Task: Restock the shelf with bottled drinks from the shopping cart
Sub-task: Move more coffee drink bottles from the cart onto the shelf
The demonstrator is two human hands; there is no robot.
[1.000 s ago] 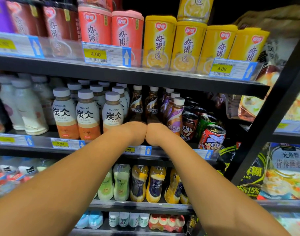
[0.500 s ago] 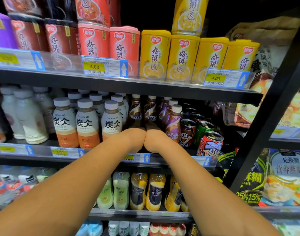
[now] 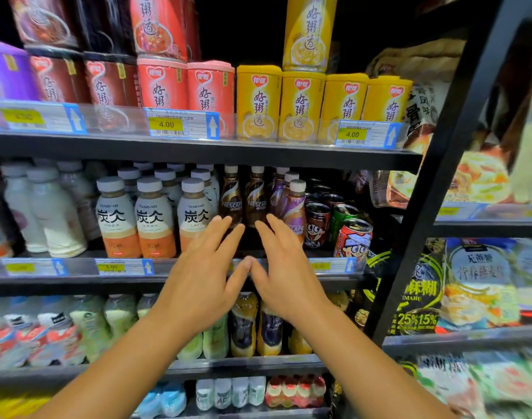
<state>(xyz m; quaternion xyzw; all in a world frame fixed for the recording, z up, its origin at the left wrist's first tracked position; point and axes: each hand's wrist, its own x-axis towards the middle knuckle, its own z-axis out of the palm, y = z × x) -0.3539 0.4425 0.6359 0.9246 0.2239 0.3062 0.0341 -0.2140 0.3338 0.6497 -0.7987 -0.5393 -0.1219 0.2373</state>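
hovering before brown nescafe bottles (image 3: 243,196): left hand (image 3: 202,267) and right hand (image 3: 284,267), fingers spread, holding nothing, thumbs touching.

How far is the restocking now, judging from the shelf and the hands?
Done: two Nescafe bottles stand upright on the middle shelf. In hand: nothing; the left hand and right hand are open, empty, before them. Left: unclear, since the cart is out of view.

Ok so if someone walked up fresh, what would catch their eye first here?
Probably the two bare hands at centre, left hand and right hand, fingers spread and holding nothing, in front of the brown Nescafe bottles on the middle shelf. Next, the bright yellow tubs on the top shelf, then the Tanbing bottles at the left of the hands.
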